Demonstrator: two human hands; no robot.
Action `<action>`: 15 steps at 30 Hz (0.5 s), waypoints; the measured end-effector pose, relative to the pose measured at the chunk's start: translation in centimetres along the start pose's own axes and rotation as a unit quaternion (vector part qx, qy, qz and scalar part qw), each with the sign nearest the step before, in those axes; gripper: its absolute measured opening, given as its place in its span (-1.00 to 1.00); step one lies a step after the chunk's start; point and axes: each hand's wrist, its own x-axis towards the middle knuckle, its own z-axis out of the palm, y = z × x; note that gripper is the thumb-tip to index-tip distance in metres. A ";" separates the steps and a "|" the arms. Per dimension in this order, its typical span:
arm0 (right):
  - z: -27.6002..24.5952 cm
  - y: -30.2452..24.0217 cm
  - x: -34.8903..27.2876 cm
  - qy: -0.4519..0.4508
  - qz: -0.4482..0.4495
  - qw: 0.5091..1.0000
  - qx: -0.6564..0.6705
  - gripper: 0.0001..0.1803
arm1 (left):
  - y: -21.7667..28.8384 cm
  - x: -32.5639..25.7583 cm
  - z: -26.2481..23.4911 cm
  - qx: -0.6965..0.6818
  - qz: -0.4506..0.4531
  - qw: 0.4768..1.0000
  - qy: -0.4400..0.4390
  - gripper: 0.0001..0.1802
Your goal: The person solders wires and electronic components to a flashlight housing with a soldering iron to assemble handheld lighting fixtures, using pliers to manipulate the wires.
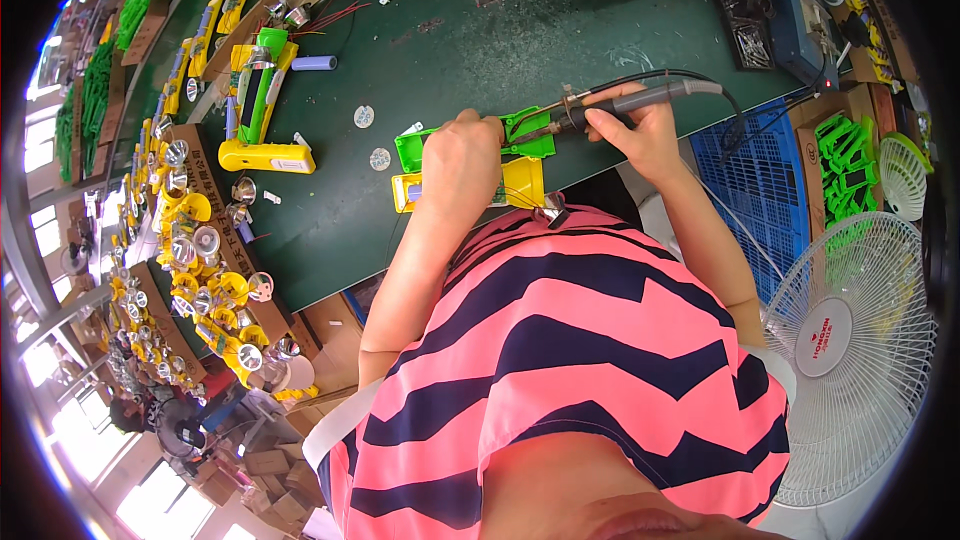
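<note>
My right hand [640, 130] grips a soldering iron [655, 97] with a grey and dark handle, its tip pointing left over a green plastic casing [541, 145]. My left hand [462, 162] is closed over the middle of that casing; its fingertips, and whatever they pinch, are hidden. Just nearer to me lies a yellow casing [523, 178], partly under my left wrist, with a lavender cell [414, 192] showing in it. At its right end, against my striped shirt, sits a shiny reflector cup [552, 208]. Two small round boards, one farther [364, 116] and one nearer [380, 159], lie to the left.
On the green table [330, 200], a yellow-green lamp body [262, 155] and a lavender cell [314, 63] lie at left. Yellow lamp heads [195, 205] line the left edge. A blue soldering station [800, 30] stands far right. A blue crate [735, 190] and white fan [840, 340] are right.
</note>
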 end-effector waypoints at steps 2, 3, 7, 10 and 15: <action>0.1 -0.5 -0.5 0.008 -0.010 1.000 -0.004 -0.82 | 0.0 0.0 0.1 0.004 -0.001 1.000 -0.002 -0.90; -0.1 -0.7 -0.7 0.023 -0.052 0.998 -0.001 -0.82 | 0.0 0.0 0.1 0.006 -0.005 1.000 -0.004 -0.90; 0.8 -1.3 -2.8 0.053 -0.102 0.992 0.051 -0.79 | -0.1 0.0 0.3 0.007 -0.004 1.000 0.003 -0.90; 2.3 -0.9 -3.9 0.013 -0.171 0.977 -0.126 -0.66 | 0.0 -0.1 0.1 0.005 -0.005 1.000 0.004 -0.90; 4.6 0.1 -4.0 -0.084 -0.165 0.959 -0.216 -0.33 | 0.3 0.0 0.0 0.003 -0.002 1.000 0.004 -0.92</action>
